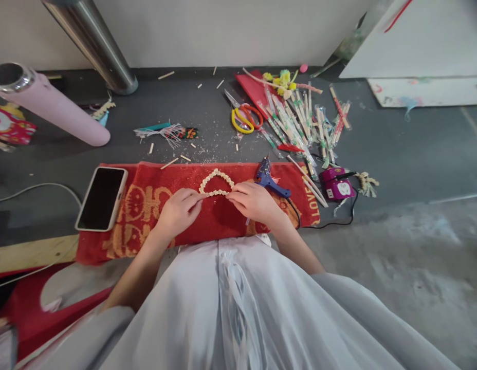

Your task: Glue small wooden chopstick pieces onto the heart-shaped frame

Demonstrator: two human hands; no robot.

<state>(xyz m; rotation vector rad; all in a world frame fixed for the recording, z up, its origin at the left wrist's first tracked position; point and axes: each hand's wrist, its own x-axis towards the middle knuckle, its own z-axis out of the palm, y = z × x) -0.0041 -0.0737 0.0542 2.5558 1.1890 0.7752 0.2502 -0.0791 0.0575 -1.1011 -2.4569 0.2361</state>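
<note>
A small cream-coloured ring with a knobbly edge point(216, 172), roughly triangular, is held over a red towel point(219, 218). My left hand point(181, 209) pinches its left lower corner between thumb and fingertips. At the opposite corner my right hand point(254, 200) closes its fingers on the ring. Just beyond the right hand lies a blue glue gun point(270, 181) on the towel, its dark cord running off to the right. What the ring is made of is too small to tell.
A phone point(102, 199) rests on the towel's left end. Scissors point(244, 117), many wrapped wooden sticks point(296, 121) and a purple box point(336, 183) lie right of centre. A pink bottle point(61, 108) stands at left, near a metal table leg point(103, 51). Small stick pieces are scattered about.
</note>
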